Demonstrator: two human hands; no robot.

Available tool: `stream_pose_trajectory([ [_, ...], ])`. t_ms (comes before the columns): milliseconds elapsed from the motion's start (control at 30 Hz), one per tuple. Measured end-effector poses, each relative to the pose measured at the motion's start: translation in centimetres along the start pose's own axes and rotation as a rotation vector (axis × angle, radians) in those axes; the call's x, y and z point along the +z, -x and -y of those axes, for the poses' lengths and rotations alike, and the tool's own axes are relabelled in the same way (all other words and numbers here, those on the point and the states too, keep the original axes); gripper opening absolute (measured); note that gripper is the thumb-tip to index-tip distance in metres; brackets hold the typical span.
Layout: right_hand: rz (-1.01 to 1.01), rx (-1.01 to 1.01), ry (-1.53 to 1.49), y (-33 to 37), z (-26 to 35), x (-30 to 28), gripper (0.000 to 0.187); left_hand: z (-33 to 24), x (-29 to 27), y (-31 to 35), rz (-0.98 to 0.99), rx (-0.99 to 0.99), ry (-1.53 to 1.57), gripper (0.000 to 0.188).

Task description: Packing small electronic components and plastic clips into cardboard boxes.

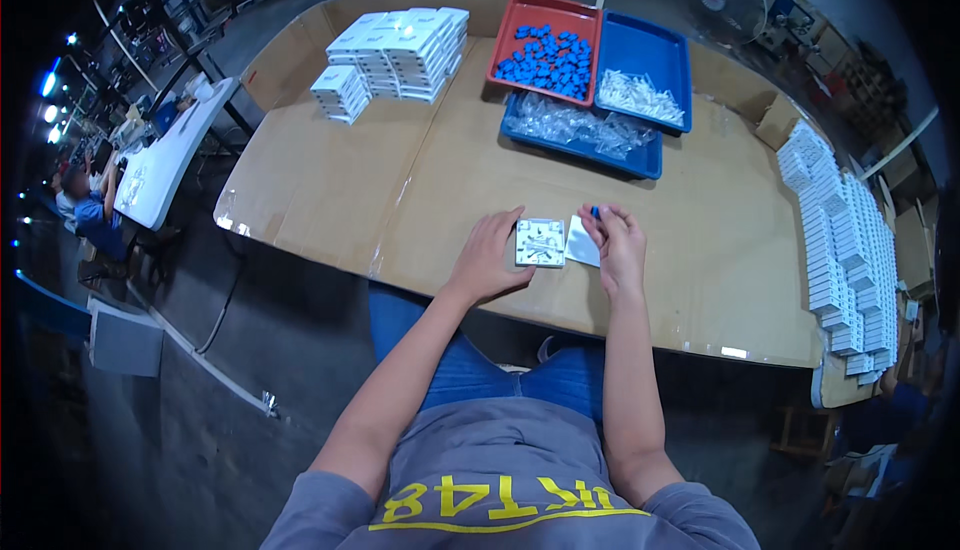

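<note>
A small square white box (540,243) with metallic-looking parts inside lies near the table's front edge. My left hand (487,258) grips it from the left, the index finger at its far corner and the thumb along its near side. Just right of the box is a flat white square piece (581,243), partly covered by my right hand (618,246). Between the fingertips of that hand a small blue plastic piece (596,212) is pinched, raised over the flat piece's far edge. Its exact kind is too small to make out.
Ahead, a red tray (551,2) holds blue pieces; a blue tray (645,35) holds white sticks. Below them, another blue tray (585,156) holds clear plastic bags. Stacked white boxes stand far left (398,42) and along the right edge (845,240). A person (97,212) sits leftward.
</note>
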State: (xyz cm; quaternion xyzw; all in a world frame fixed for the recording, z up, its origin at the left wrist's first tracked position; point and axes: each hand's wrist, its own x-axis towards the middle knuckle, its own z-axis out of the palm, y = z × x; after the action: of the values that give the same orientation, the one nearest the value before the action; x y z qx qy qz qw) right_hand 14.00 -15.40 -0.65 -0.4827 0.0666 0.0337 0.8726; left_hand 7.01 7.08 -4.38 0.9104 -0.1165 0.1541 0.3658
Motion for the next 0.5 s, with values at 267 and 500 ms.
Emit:
stream_pose_trajectory([
  [267, 0.057, 0.177, 0.055, 3.2, -1.3, -2.0, 0.031, 0.5, 0.1, 0.6, 0.051, -0.034, -0.015, 0.094],
  [500, 0.134, 0.205, 0.105, 1.9, -2.1, -0.6, 0.03, 0.9, -0.2, 0.0, 0.037, -0.045, 0.018, 0.093],
])
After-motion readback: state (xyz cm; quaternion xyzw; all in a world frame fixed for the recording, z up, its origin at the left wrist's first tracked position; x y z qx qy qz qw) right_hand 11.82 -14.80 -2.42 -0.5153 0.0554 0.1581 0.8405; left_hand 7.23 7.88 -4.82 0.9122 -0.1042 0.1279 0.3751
